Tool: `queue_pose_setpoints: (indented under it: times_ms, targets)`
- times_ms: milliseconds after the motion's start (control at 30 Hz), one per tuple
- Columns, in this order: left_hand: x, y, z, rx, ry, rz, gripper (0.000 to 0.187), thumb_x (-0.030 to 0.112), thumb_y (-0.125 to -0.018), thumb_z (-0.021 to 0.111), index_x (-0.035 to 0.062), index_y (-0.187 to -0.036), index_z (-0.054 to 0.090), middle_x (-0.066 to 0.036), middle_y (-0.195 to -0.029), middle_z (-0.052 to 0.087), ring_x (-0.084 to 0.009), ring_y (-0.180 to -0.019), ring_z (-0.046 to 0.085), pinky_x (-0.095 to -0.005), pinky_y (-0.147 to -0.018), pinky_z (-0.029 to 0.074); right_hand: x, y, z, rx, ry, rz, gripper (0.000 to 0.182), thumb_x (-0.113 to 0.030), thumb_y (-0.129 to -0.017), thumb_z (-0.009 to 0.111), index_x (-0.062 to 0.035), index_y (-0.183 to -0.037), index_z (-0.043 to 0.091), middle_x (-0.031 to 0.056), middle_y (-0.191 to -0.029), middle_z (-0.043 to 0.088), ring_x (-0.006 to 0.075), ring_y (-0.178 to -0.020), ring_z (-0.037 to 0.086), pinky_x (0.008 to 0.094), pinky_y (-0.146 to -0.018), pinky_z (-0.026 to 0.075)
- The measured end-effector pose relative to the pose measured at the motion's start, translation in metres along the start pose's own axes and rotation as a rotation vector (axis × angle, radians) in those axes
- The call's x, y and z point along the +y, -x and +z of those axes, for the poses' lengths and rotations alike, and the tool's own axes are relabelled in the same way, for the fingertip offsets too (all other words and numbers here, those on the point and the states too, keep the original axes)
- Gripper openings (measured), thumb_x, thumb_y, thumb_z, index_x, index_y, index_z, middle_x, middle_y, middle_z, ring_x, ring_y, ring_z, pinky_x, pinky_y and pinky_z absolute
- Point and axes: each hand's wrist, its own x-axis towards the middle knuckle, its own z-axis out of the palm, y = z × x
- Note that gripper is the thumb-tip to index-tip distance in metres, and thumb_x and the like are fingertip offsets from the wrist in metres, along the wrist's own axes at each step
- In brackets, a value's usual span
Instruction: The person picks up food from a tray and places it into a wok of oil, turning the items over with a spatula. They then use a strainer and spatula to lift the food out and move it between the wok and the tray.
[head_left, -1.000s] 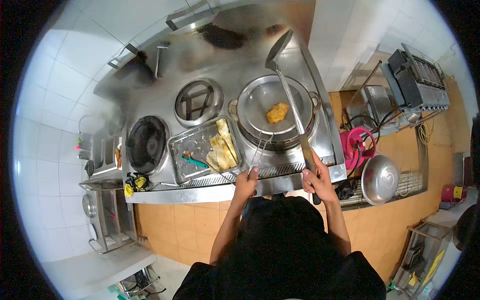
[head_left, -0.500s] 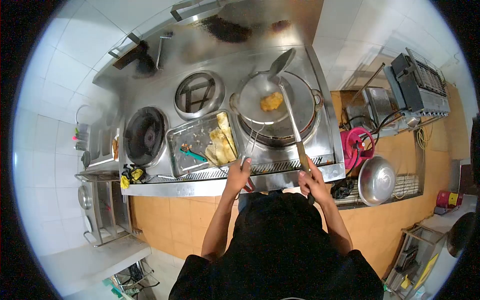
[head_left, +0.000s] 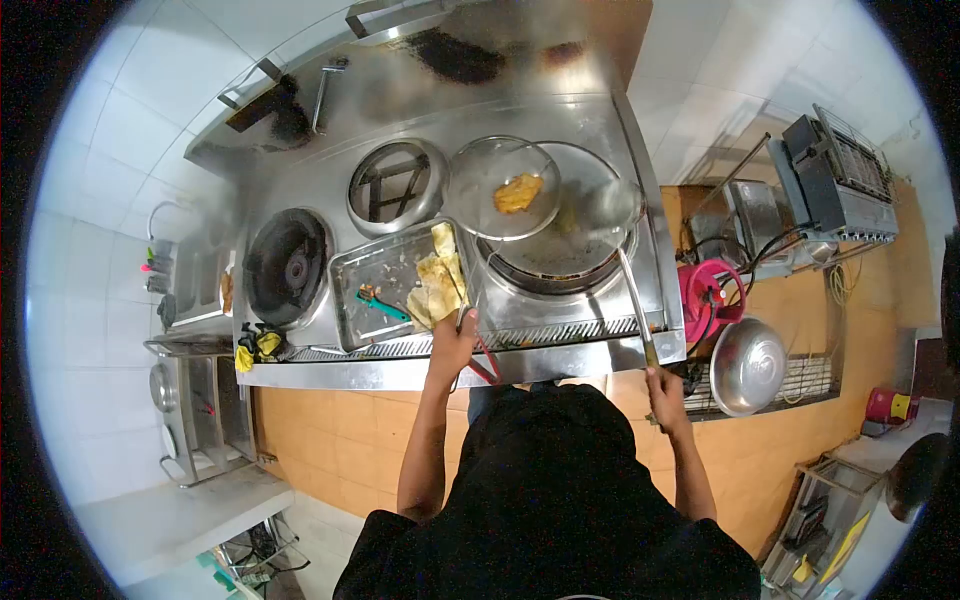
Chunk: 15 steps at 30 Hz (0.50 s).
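My left hand (head_left: 455, 340) is closed round the handle of a round wire-mesh skimmer (head_left: 475, 205), with red grips (head_left: 485, 362) showing beside it. One golden fried piece of food (head_left: 518, 194) lies in the mesh. The skimmer is over the left side of a wok (head_left: 540, 262) on the right burner. My right hand (head_left: 664, 392) grips the long handle of a wok spatula (head_left: 636, 298); its metal head is blurred over the wok's right side. Left of the wok, a glass tray (head_left: 340, 285) holds pale yellow folded pieces (head_left: 435, 285) and a teal-handled brush (head_left: 384, 304).
A dark burner (head_left: 288, 266) and a metal ring burner (head_left: 395, 188) occupy the stove's left and back. Black-and-yellow gloves or cloths (head_left: 258, 346) sit at its front left corner. To the right are a pink reel-like object (head_left: 705, 292) and a metal bowl (head_left: 748, 366).
The skimmer with the fried piece has shifted left, and my left hand has moved slightly left. My right hand has moved right and down, swinging the spatula head from the back to the wok's right side.
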Motion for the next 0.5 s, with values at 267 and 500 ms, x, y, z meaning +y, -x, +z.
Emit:
queue_pose_setpoints:
  times_ms: [267,500]
  targets:
    - [0.006,-0.003,0.0,0.001,0.096,-0.094,0.029,0.021,-0.094,0.053,-0.0027,-0.077,0.054,-0.003,-0.061,0.049,-0.0118,-0.059,0.042,-0.0317,-0.056,0.037,0.064,-0.011,-0.036,-0.063,0.256,0.003,0.061,-0.047,-0.091,0.054,0.0081,-0.066,0.057,0.0122,-0.052,0.054,0.0202,-0.048,0.057,0.0377,-0.051,0.044]
    - [0.008,0.003,0.004,-0.054,0.002,-0.103,0.031,0.025,-0.094,0.054,-0.005,-0.087,0.059,-0.007,-0.062,0.051,-0.0149,-0.057,0.044,-0.0342,-0.056,0.039,0.072,-0.054,-0.07,-0.2,0.318,-0.06,0.054,-0.045,-0.091,0.054,0.0054,-0.077,0.066,0.018,-0.061,0.06,0.0203,-0.057,0.059,0.0373,-0.059,0.047]
